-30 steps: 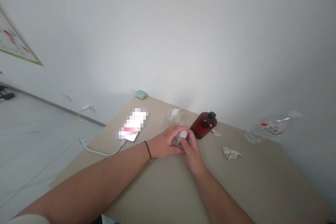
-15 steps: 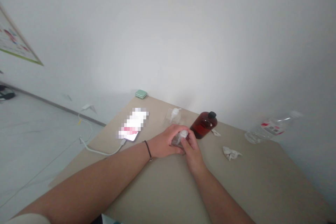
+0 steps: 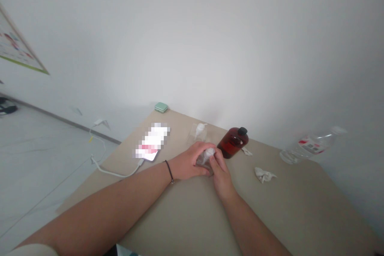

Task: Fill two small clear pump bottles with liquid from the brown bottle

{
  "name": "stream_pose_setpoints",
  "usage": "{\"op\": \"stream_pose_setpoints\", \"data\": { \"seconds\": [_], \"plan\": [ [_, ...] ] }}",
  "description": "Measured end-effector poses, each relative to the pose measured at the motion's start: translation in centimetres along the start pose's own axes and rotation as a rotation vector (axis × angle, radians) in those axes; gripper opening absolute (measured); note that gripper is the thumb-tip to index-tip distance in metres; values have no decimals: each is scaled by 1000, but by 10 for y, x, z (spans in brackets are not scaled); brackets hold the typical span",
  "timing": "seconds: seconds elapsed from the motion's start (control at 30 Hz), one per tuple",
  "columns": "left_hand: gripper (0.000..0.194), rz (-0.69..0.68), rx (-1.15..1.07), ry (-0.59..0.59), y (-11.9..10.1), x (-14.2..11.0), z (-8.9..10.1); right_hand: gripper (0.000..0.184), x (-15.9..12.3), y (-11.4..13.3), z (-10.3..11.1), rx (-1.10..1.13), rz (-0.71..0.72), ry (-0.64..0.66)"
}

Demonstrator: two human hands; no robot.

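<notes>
Small clear container [image 3: 204, 161] gripped between left hand [image 3: 188, 163] and right hand [image 3: 220, 168]

My left arm [image 3: 102, 212] reaches in from the lower left, the wrist [image 3: 169, 171] slightly bent, and the left hand [image 3: 189, 164] curls inward. My right hand [image 3: 220, 172] rises from the lower right on my right arm [image 3: 255, 224], fingers bent, pressed against the left hand.

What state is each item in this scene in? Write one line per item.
Left hand, wrapped around small clear container
Small clear container, held between both hands, white top showing
Right hand, gripping the container's white top
Amber bottle, upright, black cap on
Clear water bottle, lying on its side
Tissue, crumpled
Phone, plugged into white cable
</notes>
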State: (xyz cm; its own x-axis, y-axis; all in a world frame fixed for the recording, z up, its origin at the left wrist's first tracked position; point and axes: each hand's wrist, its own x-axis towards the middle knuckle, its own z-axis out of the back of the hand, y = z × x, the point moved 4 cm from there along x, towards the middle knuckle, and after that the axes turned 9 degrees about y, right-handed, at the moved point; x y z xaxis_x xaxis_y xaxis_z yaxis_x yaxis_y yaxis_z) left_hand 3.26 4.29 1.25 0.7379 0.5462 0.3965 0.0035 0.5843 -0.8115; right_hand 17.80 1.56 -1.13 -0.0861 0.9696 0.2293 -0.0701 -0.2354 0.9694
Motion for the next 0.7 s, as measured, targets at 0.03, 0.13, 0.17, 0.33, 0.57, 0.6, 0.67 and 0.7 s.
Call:
{"op": "stream_pose_setpoints", "data": {
  "seconds": [0.03, 0.13, 0.17, 0.33, 0.57, 0.6, 0.67, 0.7],
  "plan": [
    [76, -1, 1, -1, 0, 0, 0, 37, 0, 0, 0, 6, -2, 6],
    [73, -7, 3, 2, -1, 1, 0, 38, 0, 1, -1, -2, -7, 23],
    [73, -6, 4, 5, -2, 1, 0, 38, 0, 1, -2, -12, -7, 25],
    [75, 6, 23, 4, -3, 0, 1, 41, -2, -1, 1, -37, -39, -50],
    [73, 12, 22, 2, -3, 0, 1, 42, 0, -4, 0, 11, -20, 3],
    [73, 8, 21, 2, -3, 0, 1, 43, 1, -3, -1, 5, -15, 13],
    [73, 1, 21, 5, -2, 0, 1, 44, 1, -2, -1, -19, -11, 12],
    [73, -1, 20, 5, -1, 0, 1, 43, 1, -1, -1, -32, -11, 8]
  ]
}}
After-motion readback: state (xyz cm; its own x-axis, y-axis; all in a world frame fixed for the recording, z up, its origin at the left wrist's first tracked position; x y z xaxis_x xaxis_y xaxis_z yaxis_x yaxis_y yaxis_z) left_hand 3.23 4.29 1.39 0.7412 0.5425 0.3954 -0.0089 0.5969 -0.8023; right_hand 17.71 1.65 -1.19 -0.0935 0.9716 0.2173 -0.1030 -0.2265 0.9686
